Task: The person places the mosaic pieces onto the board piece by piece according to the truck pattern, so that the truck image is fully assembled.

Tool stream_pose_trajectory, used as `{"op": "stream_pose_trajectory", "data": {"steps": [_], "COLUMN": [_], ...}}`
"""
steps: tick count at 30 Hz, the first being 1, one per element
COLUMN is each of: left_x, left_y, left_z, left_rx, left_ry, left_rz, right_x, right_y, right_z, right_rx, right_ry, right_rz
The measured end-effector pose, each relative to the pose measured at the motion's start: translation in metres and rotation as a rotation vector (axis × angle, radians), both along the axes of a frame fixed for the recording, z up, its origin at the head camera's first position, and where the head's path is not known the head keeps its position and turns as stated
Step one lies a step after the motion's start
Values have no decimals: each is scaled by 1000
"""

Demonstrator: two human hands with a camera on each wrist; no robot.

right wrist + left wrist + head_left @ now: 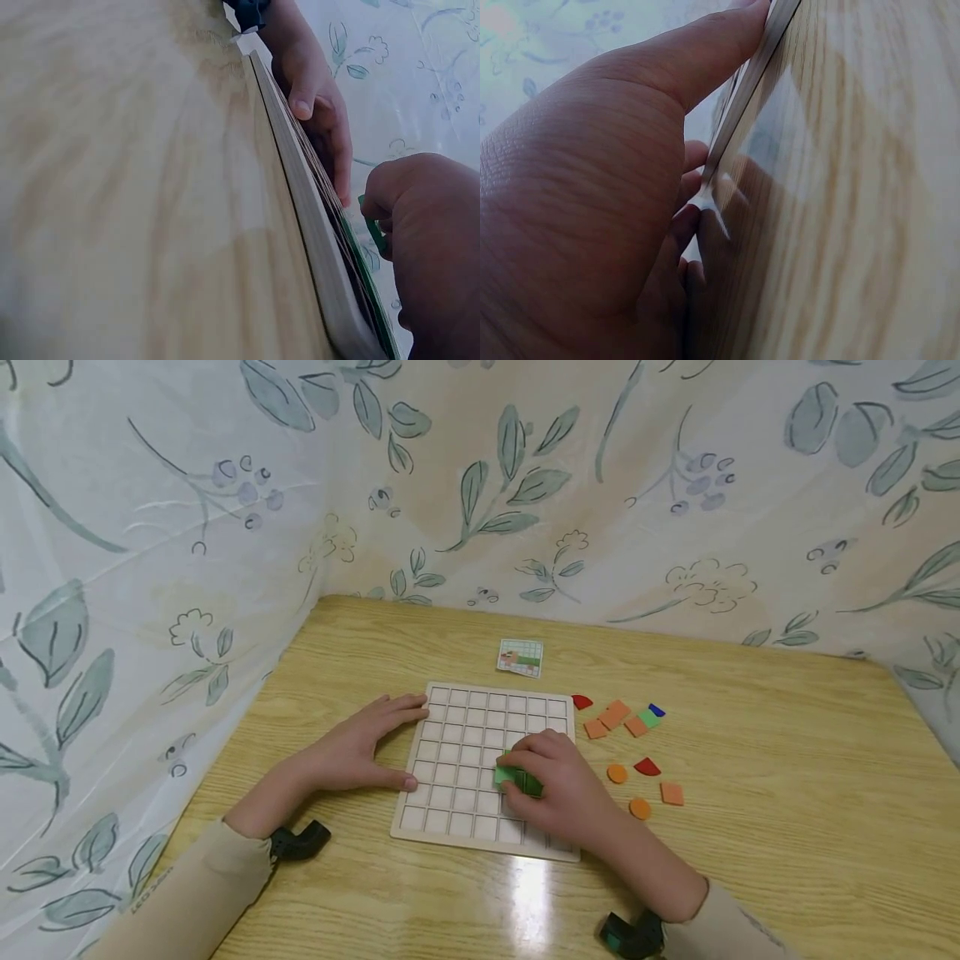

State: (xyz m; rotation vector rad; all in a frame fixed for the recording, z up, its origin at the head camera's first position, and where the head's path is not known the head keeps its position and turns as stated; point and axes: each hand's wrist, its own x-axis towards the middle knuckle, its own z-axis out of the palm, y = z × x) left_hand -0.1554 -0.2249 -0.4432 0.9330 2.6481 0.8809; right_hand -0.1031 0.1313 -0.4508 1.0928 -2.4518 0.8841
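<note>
A person's two bare hands work at a pale wooden square board marked with a grid (452, 732), lying flat on a wood-grain surface (780, 752). The left hand (360, 743) is spread, thumb and fingers extended and touching the board's left rim without clasping it. The right hand (555, 785) pinches a flat light green tile (504, 775) between thumb and fingers, over the right half of the grid; the fingers hide its full outline. Partly covered by that hand are dark green flat pieces (532, 785).

Right of the board lie loose flat pieces: orange squares (672, 793), orange discs (617, 773) and red wedges (647, 767). One more red wedge (582, 702) sits right beside the board's right rim. Beyond the board is a small printed card (520, 657).

If the pinch loosens while the tile is tilted, it could settle across a grid line rather than inside one cell. The right hand, so low over the dark green pieces, might nudge them askew. Too firm a push from the left hand could slide the board into the nearby wedge.
</note>
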Motion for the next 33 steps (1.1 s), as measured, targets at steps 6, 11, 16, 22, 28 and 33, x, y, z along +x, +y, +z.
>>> {"op": "stream_pose_trajectory", "data": {"steps": [6, 11, 16, 22, 28, 33], "left_x": [-1, -1, -1, -1, 0, 1], "left_y": [1, 1, 1, 0, 1, 1], "left_z": [-1, -1, 0, 0, 0, 1], "left_rx": [-10, -6, -1, -11, -8, -7], "left_ry": [17, 18, 8, 9, -2, -10], "left_rz": [-9, -9, -3, -2, 0, 6], "right_x": [-2, -3, -4, -5, -5, -5], "right_y": [-9, -13, -14, -14, -14, -14], "right_z": [1, 3, 0, -4, -5, -5], "right_rx": [25, 36, 38, 41, 49, 54], "right_ry": [9, 21, 30, 35, 34, 35], "right_rz": [11, 17, 27, 37, 33, 33]}}
